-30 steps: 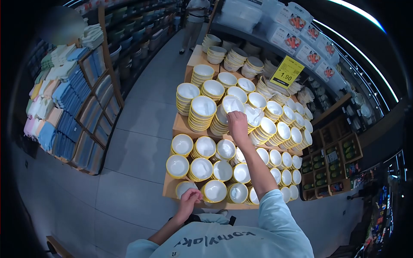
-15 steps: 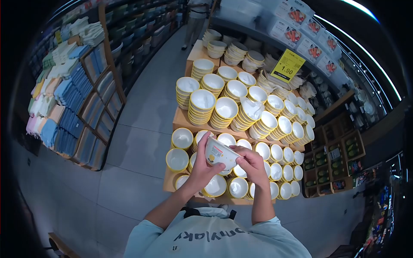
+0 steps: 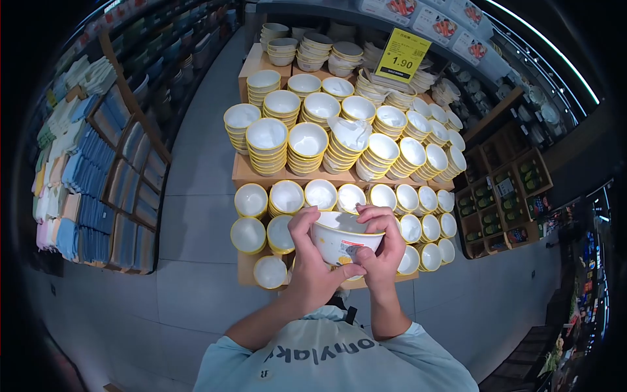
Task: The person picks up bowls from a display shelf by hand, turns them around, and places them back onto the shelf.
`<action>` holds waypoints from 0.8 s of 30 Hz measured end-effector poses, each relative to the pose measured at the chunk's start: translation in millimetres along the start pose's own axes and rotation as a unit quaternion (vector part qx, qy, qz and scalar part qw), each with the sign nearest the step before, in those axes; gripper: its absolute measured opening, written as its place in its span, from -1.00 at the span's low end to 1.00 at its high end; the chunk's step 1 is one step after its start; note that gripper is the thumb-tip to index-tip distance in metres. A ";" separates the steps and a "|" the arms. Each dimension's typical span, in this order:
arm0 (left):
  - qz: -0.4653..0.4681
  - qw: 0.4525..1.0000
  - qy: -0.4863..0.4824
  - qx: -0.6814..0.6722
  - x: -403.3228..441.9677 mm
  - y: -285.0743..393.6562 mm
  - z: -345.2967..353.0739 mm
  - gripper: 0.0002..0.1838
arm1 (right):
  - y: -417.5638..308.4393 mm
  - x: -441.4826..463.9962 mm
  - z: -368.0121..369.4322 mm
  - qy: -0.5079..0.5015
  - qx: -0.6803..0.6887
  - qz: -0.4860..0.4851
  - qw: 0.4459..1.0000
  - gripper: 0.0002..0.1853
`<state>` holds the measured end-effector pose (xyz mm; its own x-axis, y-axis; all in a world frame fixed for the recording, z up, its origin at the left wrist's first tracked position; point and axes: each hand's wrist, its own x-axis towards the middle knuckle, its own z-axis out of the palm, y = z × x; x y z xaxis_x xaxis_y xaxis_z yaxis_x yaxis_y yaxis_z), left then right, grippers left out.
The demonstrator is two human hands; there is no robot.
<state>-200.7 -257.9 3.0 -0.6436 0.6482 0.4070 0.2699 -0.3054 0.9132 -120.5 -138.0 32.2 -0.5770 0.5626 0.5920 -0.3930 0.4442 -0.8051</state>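
A white bowl (image 3: 330,243) with a yellow rim, a small printed pattern and a red-and-white label is held up in front of my chest. My left hand (image 3: 312,261) wraps its left side, thumb underneath near the base. On the right, my right hand (image 3: 382,248) grips the rim and wall, its thumb close to the label. The bowl's mouth tips away from me, and part of its grey-looking inside shows. Just beyond and below it stand similar bowls (image 3: 321,195) on the lower step of the display, some hidden by my hands.
Stacks of yellow-rimmed bowls (image 3: 266,144) fill the upper step of the wooden display (image 3: 251,171). A yellow price sign (image 3: 401,55) rises behind them. Folded towels (image 3: 85,186) are shelved at left, and a wooden crate rack (image 3: 499,196) stands at right. Grey floor (image 3: 196,228) runs along the left.
The bowl has been turned, so its label now faces me farther right and its rim sits more level. My right hand has shifted round its side. The view has swung slightly right.
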 end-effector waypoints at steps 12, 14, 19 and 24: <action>0.001 1.000 0.004 0.016 -8.3 -2.7 -1.9 0.12 | -5.8 -3.1 -3.6 -0.024 0.007 0.060 0.998 -0.69; -0.001 1.000 0.006 0.003 -8.7 0.0 -1.9 0.11 | -7.1 -3.4 -3.7 -0.029 0.007 0.059 0.998 -0.69; -0.010 1.000 0.004 -0.028 -12.6 0.9 -2.7 0.07 | -7.6 -5.4 -3.9 -0.038 0.029 0.055 0.997 -0.70; -0.017 0.998 -0.003 -0.054 -14.1 1.4 -1.9 0.00 | -9.1 -4.8 -5.5 -0.042 0.038 0.053 0.997 -0.73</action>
<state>-192.6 -268.8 -1.4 -0.6473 0.6632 0.3757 0.1689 -0.3558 0.9192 -110.2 -140.9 37.0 -0.6756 0.5412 0.5006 -0.3779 0.3288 -0.8655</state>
